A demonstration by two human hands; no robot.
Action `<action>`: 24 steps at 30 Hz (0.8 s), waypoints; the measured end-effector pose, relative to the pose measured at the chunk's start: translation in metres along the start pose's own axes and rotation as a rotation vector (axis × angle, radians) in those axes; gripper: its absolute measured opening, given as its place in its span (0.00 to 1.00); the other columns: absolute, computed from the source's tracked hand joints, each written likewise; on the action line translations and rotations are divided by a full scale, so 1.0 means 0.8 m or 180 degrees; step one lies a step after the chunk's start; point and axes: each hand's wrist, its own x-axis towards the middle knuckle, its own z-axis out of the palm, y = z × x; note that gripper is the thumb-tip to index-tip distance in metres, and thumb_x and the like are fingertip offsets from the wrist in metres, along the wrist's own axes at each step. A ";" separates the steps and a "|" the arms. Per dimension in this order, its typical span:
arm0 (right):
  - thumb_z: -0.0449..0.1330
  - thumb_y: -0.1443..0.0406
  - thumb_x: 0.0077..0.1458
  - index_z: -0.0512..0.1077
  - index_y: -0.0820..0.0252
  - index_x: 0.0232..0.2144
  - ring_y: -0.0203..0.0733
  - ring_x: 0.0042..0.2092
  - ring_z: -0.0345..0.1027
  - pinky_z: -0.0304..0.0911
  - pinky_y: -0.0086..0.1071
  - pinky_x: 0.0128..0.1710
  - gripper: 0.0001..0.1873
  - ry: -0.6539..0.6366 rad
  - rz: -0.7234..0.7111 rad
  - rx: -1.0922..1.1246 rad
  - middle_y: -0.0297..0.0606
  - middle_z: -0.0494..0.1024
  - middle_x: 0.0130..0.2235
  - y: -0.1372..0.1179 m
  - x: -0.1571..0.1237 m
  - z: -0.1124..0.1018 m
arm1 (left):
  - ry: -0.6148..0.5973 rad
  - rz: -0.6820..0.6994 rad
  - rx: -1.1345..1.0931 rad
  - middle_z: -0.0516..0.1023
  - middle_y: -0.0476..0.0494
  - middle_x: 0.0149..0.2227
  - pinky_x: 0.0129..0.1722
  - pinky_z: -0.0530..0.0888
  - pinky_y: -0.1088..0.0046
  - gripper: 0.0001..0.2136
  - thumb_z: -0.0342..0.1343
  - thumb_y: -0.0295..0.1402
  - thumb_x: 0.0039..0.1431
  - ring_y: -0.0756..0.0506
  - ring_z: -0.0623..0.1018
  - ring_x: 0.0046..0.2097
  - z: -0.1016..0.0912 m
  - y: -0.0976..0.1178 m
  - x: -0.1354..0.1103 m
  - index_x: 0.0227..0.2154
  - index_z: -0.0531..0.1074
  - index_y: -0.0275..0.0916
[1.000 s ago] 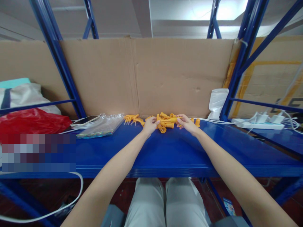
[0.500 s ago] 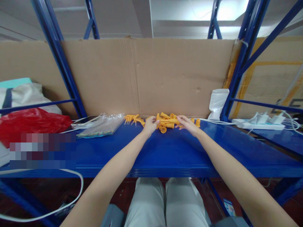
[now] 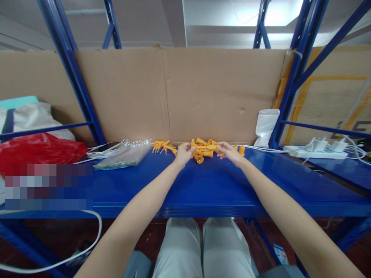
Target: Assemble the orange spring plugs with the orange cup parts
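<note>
Hands: two, both at the far edge of the blue shelf (image 3: 203,189), against the cardboard backing (image 3: 203,92). The left hand (image 3: 183,153) and the right hand (image 3: 230,151) each pinch one end of a single orange plastic piece (image 3: 206,147), held level between them above the loose pile of orange pieces (image 3: 203,154); the pile's count cannot be told. A second, smaller group of orange pieces (image 3: 162,145) lies just left of the pile. Further left: one clear plastic bag (image 3: 124,154), one phone (image 3: 102,148), one red bag (image 3: 37,150). Right: one white pouch (image 3: 266,125), one power strip (image 3: 315,153).
</note>
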 end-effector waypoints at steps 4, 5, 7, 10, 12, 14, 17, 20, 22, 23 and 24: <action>0.63 0.66 0.54 0.71 0.55 0.43 0.33 0.32 0.71 0.69 0.27 0.28 0.13 -0.0108 -0.0392 -0.0151 0.37 0.76 0.41 0.016 0.009 -0.006 | 0.0048 -0.0060 -0.0030 0.77 0.49 0.24 0.36 0.78 0.71 0.07 0.61 0.19 0.50 0.50 0.78 0.28 -0.001 0.000 0.000 0.25 0.71 0.36; 0.64 0.66 0.52 0.71 0.55 0.43 0.34 0.32 0.71 0.69 0.28 0.29 0.14 -0.0156 -0.0492 -0.0217 0.37 0.76 0.41 0.020 0.012 -0.007 | 0.0059 -0.0068 -0.0045 0.77 0.49 0.24 0.36 0.79 0.72 0.07 0.61 0.19 0.50 0.49 0.78 0.29 -0.001 0.000 0.000 0.25 0.71 0.36; 0.65 0.64 0.50 0.70 0.55 0.43 0.35 0.33 0.71 0.70 0.31 0.31 0.16 -0.0212 -0.0703 -0.0376 0.37 0.75 0.41 0.029 0.016 -0.010 | 0.0071 -0.0081 -0.0079 0.77 0.49 0.23 0.35 0.79 0.72 0.07 0.61 0.19 0.50 0.49 0.78 0.29 0.000 0.000 0.000 0.25 0.71 0.36; 0.65 0.63 0.48 0.70 0.56 0.41 0.36 0.35 0.70 0.71 0.36 0.38 0.16 -0.0103 -0.1022 -0.0659 0.37 0.75 0.42 0.037 0.020 -0.012 | 0.0072 -0.0085 -0.0080 0.77 0.49 0.23 0.33 0.78 0.73 0.07 0.61 0.19 0.49 0.49 0.78 0.28 0.000 0.000 0.000 0.25 0.70 0.36; 0.64 0.64 0.47 0.70 0.56 0.40 0.38 0.36 0.70 0.71 0.38 0.41 0.15 -0.0017 -0.1123 -0.0888 0.38 0.76 0.42 0.039 0.021 -0.013 | 0.0096 -0.0073 -0.0056 0.77 0.49 0.23 0.32 0.78 0.74 0.08 0.62 0.20 0.49 0.50 0.78 0.27 0.000 0.001 0.000 0.25 0.70 0.36; 0.63 0.66 0.46 0.71 0.56 0.39 0.39 0.35 0.70 0.70 0.40 0.43 0.15 0.0087 -0.1144 -0.1137 0.38 0.77 0.40 0.038 0.021 -0.015 | 0.0112 -0.0059 -0.0058 0.77 0.50 0.23 0.31 0.78 0.75 0.08 0.63 0.21 0.49 0.51 0.77 0.26 0.000 0.002 -0.001 0.25 0.70 0.36; 0.63 0.68 0.45 0.71 0.57 0.38 0.41 0.36 0.71 0.70 0.42 0.45 0.15 0.0236 -0.1150 -0.1451 0.38 0.77 0.40 0.036 0.021 -0.016 | 0.0074 -0.0054 -0.0115 0.76 0.50 0.23 0.29 0.77 0.77 0.08 0.64 0.22 0.49 0.51 0.77 0.26 0.000 0.004 -0.003 0.25 0.69 0.36; 0.63 0.69 0.43 0.71 0.57 0.38 0.43 0.39 0.72 0.70 0.43 0.46 0.15 0.0281 -0.1216 -0.1640 0.39 0.77 0.41 0.036 0.022 -0.017 | 0.0054 -0.0065 -0.0173 0.76 0.51 0.22 0.27 0.76 0.78 0.09 0.64 0.21 0.49 0.52 0.76 0.24 0.000 0.006 -0.005 0.25 0.69 0.36; 0.63 0.69 0.42 0.72 0.57 0.37 0.45 0.41 0.72 0.69 0.43 0.46 0.15 0.0301 -0.1264 -0.1741 0.40 0.77 0.41 0.037 0.023 -0.018 | 0.0056 -0.0086 -0.0203 0.75 0.52 0.21 0.26 0.76 0.79 0.09 0.65 0.21 0.49 0.53 0.76 0.23 0.001 0.007 -0.007 0.25 0.68 0.36; 0.63 0.69 0.42 0.72 0.57 0.37 0.46 0.42 0.72 0.69 0.43 0.47 0.15 0.0312 -0.1278 -0.1788 0.40 0.77 0.41 0.037 0.023 -0.018 | 0.0045 -0.0094 -0.0212 0.75 0.52 0.21 0.26 0.76 0.79 0.09 0.65 0.22 0.50 0.53 0.76 0.23 0.001 0.008 -0.007 0.25 0.68 0.36; 0.63 0.69 0.42 0.72 0.57 0.36 0.47 0.43 0.72 0.69 0.44 0.47 0.15 0.0322 -0.1283 -0.1836 0.40 0.77 0.41 0.037 0.024 -0.018 | 0.0026 -0.0097 -0.0218 0.75 0.52 0.21 0.26 0.76 0.79 0.09 0.65 0.22 0.50 0.52 0.76 0.24 0.001 0.008 -0.007 0.25 0.68 0.36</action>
